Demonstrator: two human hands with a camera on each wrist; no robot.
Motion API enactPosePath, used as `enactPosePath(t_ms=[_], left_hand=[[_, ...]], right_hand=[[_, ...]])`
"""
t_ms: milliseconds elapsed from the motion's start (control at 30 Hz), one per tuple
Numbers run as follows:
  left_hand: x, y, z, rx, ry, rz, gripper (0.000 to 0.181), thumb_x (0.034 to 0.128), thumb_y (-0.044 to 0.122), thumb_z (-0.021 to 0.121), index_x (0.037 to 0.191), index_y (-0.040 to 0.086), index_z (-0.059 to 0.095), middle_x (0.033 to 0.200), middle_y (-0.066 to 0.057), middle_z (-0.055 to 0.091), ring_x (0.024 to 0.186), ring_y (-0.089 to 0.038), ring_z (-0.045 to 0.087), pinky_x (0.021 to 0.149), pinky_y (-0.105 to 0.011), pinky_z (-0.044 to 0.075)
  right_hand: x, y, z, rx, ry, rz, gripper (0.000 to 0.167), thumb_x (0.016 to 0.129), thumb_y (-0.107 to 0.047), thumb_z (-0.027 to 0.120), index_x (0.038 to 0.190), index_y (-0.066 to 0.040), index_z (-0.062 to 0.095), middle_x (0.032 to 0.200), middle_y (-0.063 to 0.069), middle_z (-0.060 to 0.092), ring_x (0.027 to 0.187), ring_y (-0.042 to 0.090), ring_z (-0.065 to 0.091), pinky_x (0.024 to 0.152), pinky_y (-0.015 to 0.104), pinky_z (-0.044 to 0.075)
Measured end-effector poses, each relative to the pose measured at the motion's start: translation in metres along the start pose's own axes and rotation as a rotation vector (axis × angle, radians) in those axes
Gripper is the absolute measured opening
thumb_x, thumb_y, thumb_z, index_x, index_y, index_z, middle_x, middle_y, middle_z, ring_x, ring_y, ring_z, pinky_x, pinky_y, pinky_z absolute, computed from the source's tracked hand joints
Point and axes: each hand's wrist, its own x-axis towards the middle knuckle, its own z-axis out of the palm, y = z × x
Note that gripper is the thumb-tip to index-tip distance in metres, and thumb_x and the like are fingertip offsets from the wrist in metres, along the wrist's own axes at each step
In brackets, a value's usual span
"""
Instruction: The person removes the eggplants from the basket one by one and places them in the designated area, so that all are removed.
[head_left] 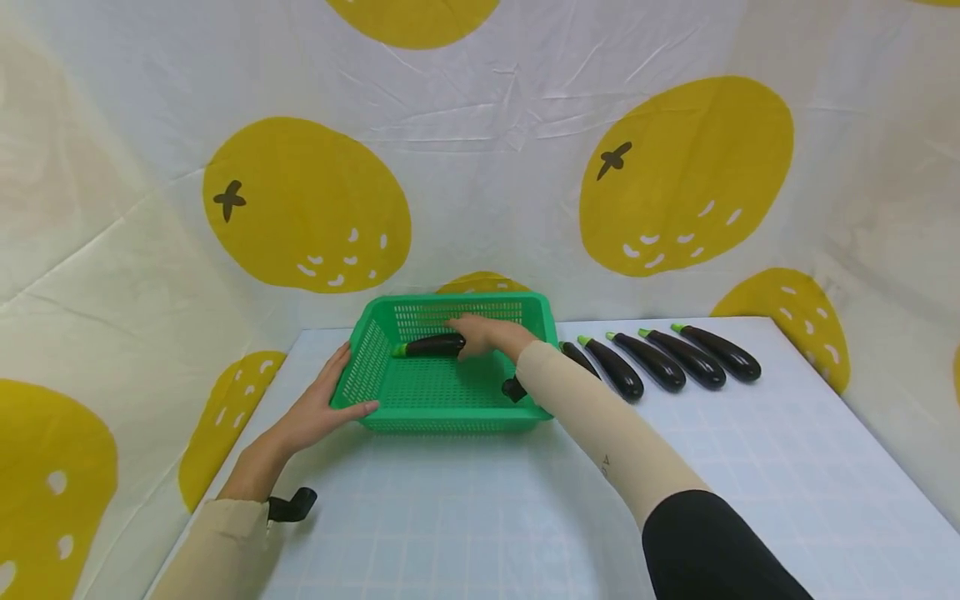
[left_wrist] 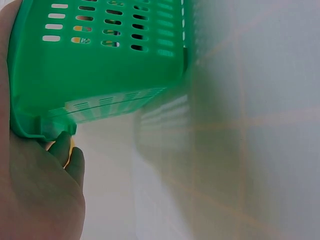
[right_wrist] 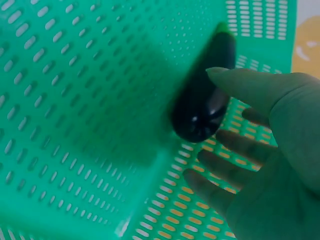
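Observation:
A dark purple eggplant (head_left: pixel 433 346) with a green stem end lies in the green plastic basket (head_left: pixel 450 422), along its back wall. My right hand (head_left: pixel 483 335) reaches into the basket at the eggplant's blunt end. In the right wrist view, the thumb of the right hand (right_wrist: pixel 280 135) overlaps the eggplant (right_wrist: pixel 205 95), while its fingers are spread apart near the slotted wall. At the basket's front left corner, my left hand (head_left: pixel 318 408) holds the rim, thumb over the front edge and fingers along the left side. The left wrist view shows two fingertips below the rim.
To the right of the basket, several more eggplants (head_left: pixel 651 364) lie in a slanted row on the pale checked tabletop (head_left: pixel 450 517); the nearest is partly hidden behind the right arm. A white cloth with yellow fruit prints (head_left: pixel 307 204) hangs behind and at the sides.

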Motion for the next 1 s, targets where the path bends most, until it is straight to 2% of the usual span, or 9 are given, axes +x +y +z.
enactPosePath(t_ms=[433, 600, 733, 867, 1000], left_hand=[[-0.001, -0.003, 0.001, -0.003, -0.001, 0.002, 0.112, 0.0905, 0.053, 0.073, 0.166, 0.019, -0.002, 0.173, -0.003, -0.005, 0.156, -0.042, 0.006, 0.113, -0.076, 0.018], [-0.001, -0.003, 0.002, 0.000, -0.005, 0.004, 0.112, 0.0906, 0.053, 0.073, 0.166, 0.018, -0.001, 0.173, -0.003, -0.005, 0.156, -0.042, 0.006, 0.113, -0.076, 0.018], [-0.001, -0.004, 0.002, 0.006, -0.007, 0.011, 0.111, 0.0911, 0.053, 0.073, 0.166, 0.018, -0.001, 0.173, -0.003, -0.005, 0.156, -0.042, 0.007, 0.113, -0.076, 0.018], [0.000, -0.005, 0.001, 0.005, 0.003, 0.018, 0.110, 0.0911, 0.052, 0.073, 0.166, 0.019, 0.000, 0.173, -0.002, -0.004, 0.156, -0.041, 0.007, 0.114, -0.075, 0.018], [0.000, -0.006, 0.001, 0.001, 0.002, 0.021, 0.111, 0.0908, 0.052, 0.073, 0.166, 0.019, -0.001, 0.173, -0.003, -0.003, 0.156, -0.040, 0.007, 0.114, -0.075, 0.018]], right_hand=[[0.009, 0.002, 0.009, 0.002, 0.045, 0.027, 0.062, 0.104, -0.022, 0.062, 0.158, -0.007, 0.036, 0.161, 0.014, 0.037, 0.151, 0.034, 0.029, 0.117, 0.046, 0.036], [0.010, 0.001, 0.010, 0.027, 0.025, 0.006, 0.056, 0.103, -0.023, 0.064, 0.153, -0.007, 0.045, 0.158, 0.014, 0.042, 0.151, 0.036, 0.029, 0.117, 0.049, 0.036], [0.008, 0.002, 0.005, 0.053, 0.010, -0.035, 0.053, 0.102, -0.024, 0.066, 0.150, -0.006, 0.049, 0.155, 0.015, 0.045, 0.139, 0.032, 0.048, 0.108, 0.044, 0.046], [-0.001, 0.001, -0.003, 0.166, 0.014, -0.073, 0.053, 0.102, -0.022, 0.067, 0.148, -0.004, 0.050, 0.150, 0.018, 0.046, 0.110, 0.025, 0.068, 0.093, 0.039, 0.056], [-0.016, -0.001, -0.012, 0.317, 0.010, -0.093, 0.053, 0.102, -0.019, 0.066, 0.149, -0.002, 0.048, 0.145, 0.021, 0.050, 0.104, 0.030, 0.072, 0.090, 0.038, 0.057]])
